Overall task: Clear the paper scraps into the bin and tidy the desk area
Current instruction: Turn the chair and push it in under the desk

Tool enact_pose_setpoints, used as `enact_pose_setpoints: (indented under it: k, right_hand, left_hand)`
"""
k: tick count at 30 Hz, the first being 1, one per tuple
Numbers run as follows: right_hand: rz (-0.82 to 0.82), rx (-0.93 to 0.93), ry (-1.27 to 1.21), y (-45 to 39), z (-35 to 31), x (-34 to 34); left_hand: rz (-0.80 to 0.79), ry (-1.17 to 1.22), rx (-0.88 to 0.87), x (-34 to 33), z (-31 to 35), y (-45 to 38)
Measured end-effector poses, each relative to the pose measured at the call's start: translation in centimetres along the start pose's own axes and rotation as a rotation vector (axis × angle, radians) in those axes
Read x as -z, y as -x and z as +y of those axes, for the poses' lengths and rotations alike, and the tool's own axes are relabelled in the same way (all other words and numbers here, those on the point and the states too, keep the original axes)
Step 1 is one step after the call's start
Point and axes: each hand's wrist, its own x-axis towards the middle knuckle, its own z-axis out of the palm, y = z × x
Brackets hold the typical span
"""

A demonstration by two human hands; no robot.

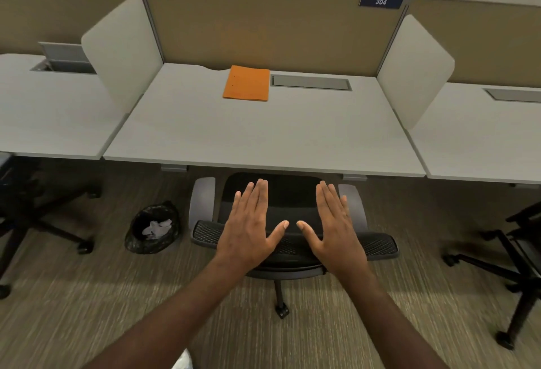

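Observation:
My left hand (250, 222) and my right hand (335, 222) are stretched out side by side, palms down, fingers spread, holding nothing, in front of the black office chair (289, 196) tucked under the desk. The white desk (263, 131) carries only an orange folder (247, 83) near its back edge. On the carpet left of the chair stands a small bin with a black liner (152, 229), and crumpled white paper scraps (158, 228) lie inside it.
White side dividers (123, 49) (415, 70) separate this desk from the neighbouring desks. A grey cable hatch (310, 82) is set into the desktop right of the folder. Other black chairs stand at far left (35, 213) and far right (515, 263). Something white shows at the bottom edge (183, 361).

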Motion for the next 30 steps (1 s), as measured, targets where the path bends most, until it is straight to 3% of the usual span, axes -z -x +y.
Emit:
enact_pose_setpoints:
  k: [17,30]
  right_hand:
    - [-0.021,-0.015,0.05,-10.3,-0.5,-2.6]
    - [0.065,-0.055,0.145,-18.5,-2.0,-4.6]
  left_hand:
    - [0.058,-0.032,-0.024,0.5,-5.9,-8.4]
    - [0.088,-0.057,-0.072,1.1,-12.0,-15.7]
